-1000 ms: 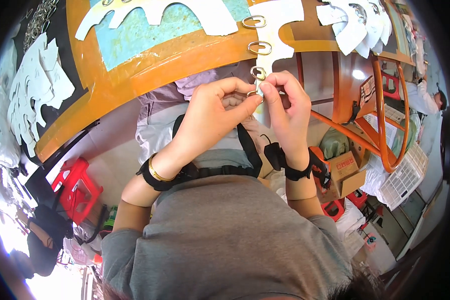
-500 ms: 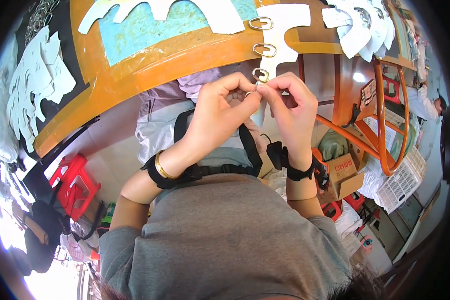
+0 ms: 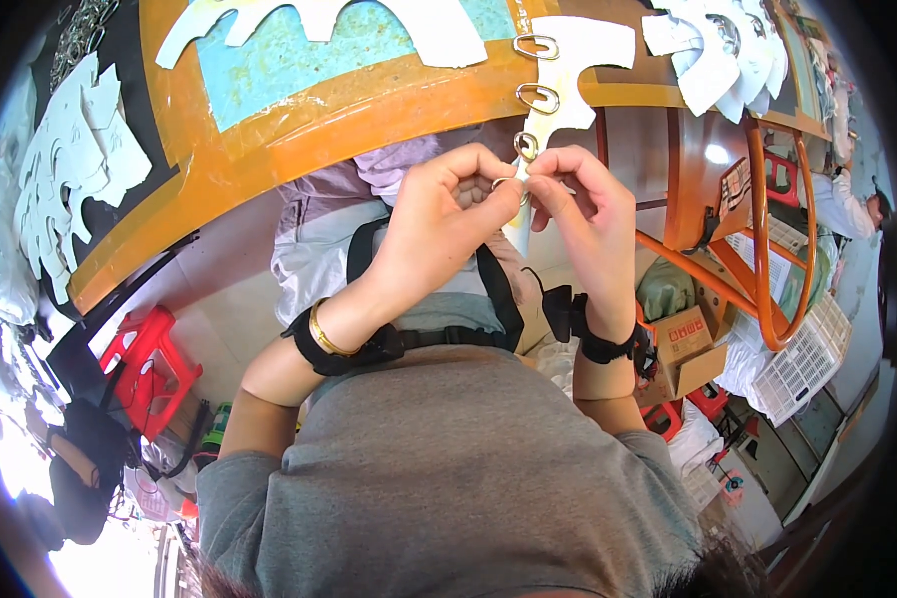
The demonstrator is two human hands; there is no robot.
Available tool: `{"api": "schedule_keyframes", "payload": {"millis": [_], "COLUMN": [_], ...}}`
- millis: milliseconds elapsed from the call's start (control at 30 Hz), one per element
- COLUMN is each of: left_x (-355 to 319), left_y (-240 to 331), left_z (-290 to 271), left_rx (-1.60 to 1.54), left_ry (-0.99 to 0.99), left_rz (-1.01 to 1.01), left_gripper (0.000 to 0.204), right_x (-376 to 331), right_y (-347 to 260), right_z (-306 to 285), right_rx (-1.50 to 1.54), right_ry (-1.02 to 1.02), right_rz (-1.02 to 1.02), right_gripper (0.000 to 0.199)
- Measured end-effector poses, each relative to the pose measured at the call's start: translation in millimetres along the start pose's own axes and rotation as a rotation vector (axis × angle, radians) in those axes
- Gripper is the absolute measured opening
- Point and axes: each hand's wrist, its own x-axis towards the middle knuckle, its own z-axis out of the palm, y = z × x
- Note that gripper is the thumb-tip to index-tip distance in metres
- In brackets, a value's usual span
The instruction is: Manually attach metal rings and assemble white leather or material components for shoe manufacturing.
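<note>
A white cut-out piece (image 3: 568, 65), with a curved notch and narrow tabs, hangs off the front edge of the table. Along its left side sit oval metal rings, the upper one (image 3: 556, 46) resting over the tabletop. Lower down, another ring (image 3: 526, 137) lies just above my fingertips. My left hand (image 3: 444, 214) is closed, thumb and forefinger pinching the lower end of the piece, where part of one more ring shows. Right beside it, my right hand (image 3: 593, 214) pinches the same end. My fingertips hide how that ring sits on the tab.
The orange-edged table (image 3: 299, 159) carries a larger white scalloped piece (image 3: 434, 30). Stacked white pieces lie at the left (image 3: 80, 164) and at the far right (image 3: 713, 60). Metal rings (image 3: 82, 35) are heaped at the far left. An orange chair frame (image 3: 762, 249) stands to the right.
The white cut-out piece and its rings have shifted slightly to the right. My right fingers have moved a little apart from the left ones, showing more of the lower end between them.
</note>
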Motion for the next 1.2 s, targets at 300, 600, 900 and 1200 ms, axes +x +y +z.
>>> {"api": "schedule_keyframes", "payload": {"millis": [300,600,900,1200], "left_x": [-1,4,11,21], "left_y": [-2,11,10,-3], "left_z": [1,-10,-6,23], "left_rx": [0.150,0.220,-0.031,-0.316], "left_ry": [-0.001,-0.171,-0.180,-0.024], "left_rz": [0.041,-0.111,-0.139,0.029], "left_gripper": [0.004,0.006,0.008,0.009], "right_x": [-2,-1,-4,-20], "right_y": [4,-7,-10,5], "right_z": [7,-1,-10,-10], "right_rx": [-0.204,-0.184,-0.088,-0.101], "right_ry": [0.094,0.040,0.013,0.329], "right_rz": [-0.123,0.050,0.073,-0.345], "right_gripper": [0.006,0.011,0.026,0.033]}}
